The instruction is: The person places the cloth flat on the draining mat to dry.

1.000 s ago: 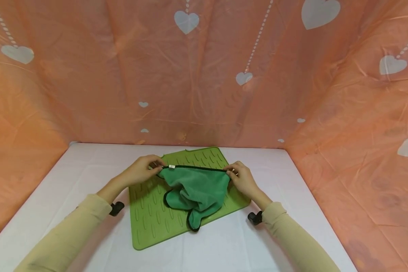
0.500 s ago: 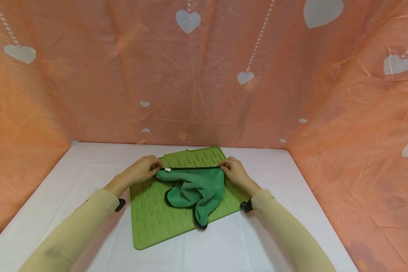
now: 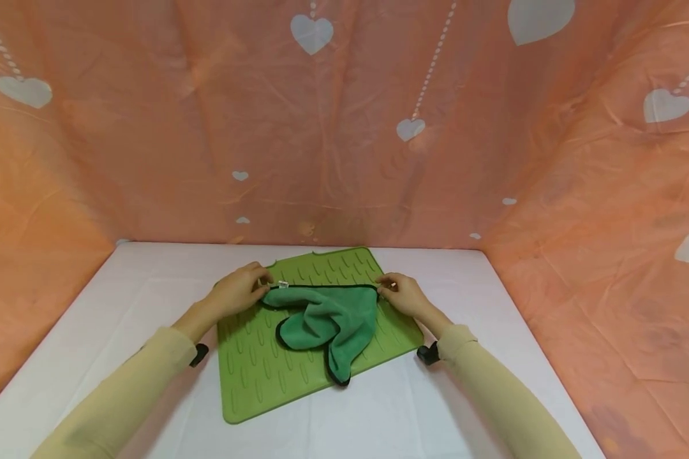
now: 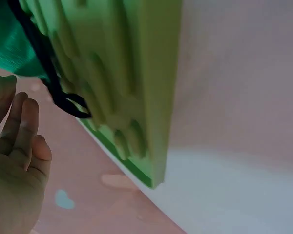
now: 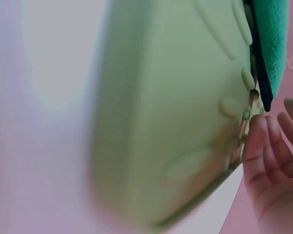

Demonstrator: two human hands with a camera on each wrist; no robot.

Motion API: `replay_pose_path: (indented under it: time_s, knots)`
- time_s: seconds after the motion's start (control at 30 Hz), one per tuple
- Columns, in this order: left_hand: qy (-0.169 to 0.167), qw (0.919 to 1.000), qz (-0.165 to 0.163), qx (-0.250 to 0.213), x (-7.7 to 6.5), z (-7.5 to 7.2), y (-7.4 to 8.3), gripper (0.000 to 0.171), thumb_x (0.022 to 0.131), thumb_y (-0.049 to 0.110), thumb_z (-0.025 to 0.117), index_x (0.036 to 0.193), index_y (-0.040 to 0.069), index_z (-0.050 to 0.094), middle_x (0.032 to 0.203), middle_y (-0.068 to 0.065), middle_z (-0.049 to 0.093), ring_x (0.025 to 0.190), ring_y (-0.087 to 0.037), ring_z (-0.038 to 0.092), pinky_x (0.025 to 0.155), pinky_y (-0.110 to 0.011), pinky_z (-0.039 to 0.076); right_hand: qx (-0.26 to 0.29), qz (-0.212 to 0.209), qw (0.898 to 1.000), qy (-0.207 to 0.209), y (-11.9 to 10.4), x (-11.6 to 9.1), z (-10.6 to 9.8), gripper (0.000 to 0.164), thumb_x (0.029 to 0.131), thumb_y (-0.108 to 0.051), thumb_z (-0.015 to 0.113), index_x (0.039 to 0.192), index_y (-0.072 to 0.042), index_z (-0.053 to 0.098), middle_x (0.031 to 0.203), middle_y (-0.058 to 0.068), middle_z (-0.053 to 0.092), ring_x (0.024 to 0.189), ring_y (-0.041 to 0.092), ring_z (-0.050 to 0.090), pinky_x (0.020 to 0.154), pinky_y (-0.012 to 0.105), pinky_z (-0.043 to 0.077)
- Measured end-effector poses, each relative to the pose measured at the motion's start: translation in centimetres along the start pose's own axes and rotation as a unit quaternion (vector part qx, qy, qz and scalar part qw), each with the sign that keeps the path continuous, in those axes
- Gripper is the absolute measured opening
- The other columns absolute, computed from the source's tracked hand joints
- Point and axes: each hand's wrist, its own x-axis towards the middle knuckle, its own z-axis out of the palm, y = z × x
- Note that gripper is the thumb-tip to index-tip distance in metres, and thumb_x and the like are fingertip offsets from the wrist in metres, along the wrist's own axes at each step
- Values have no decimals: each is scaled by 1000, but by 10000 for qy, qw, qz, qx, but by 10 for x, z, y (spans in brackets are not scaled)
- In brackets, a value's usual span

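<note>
A green cloth (image 3: 350, 312) with black edging lies on the green ridged mat (image 3: 247, 376), its far edge nearly straight and its near part folded. A small white tag (image 3: 284, 285) sits on the far edge by the left corner. My left hand (image 3: 238, 290) is at that left corner, thumb and fingers parted in the left wrist view, the cloth just above the fingertips. At the right corner, my right hand (image 3: 404, 294) has a gap between thumb and fingers. The cloth's tip (image 5: 267, 100) ends just above those fingertips in the right wrist view.
The mat lies slanted on a white-covered table (image 3: 166, 280). Orange curtains with pale hearts (image 3: 321, 159) enclose the back and both sides. A black wrist device (image 3: 199, 354) shows at the left cuff, and a similar black device (image 3: 428, 353) at the right.
My hands first held the cloth's far edge taut, shifting it left and laying it down. Now my right hand has eased off rightward and the fingers of both hands have let go.
</note>
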Motion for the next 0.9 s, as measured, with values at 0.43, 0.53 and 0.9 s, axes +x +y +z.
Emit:
replay_pose_path:
  time_s: [0.43, 0.53, 0.9]
  knots:
    - [-281, 9950, 679, -677, -33, 9, 28, 8, 96, 10, 76, 101, 12, 70, 94, 8, 65, 84, -6, 62, 72, -29, 55, 146, 69, 9985, -519, -4, -20, -1, 30, 103, -20, 66, 127, -1, 68, 105, 9, 75, 89, 18, 69, 77, 36, 56]
    - [-639, 9920, 745, -797, -37, 11, 34, 11, 97, 16, 76, 105, 13, 70, 98, 7, 67, 85, -6, 63, 72, -28, 55, 123, 172, 9985, -510, -7, -20, 0, 31, 102, -21, 68, 127, -2, 69, 104, 6, 74, 92, 20, 68, 80, 38, 56]
    - [-1086, 9881, 1085, -129, -40, 21, 41, 23, 92, 26, 82, 113, 20, 76, 107, 7, 62, 83, -4, 59, 68, -24, 52, 345, 178, 9965, -734, -13, -14, 8, 31, 99, -9, 69, 129, -1, 67, 95, 2, 74, 81, 11, 65, 71, 28, 52]
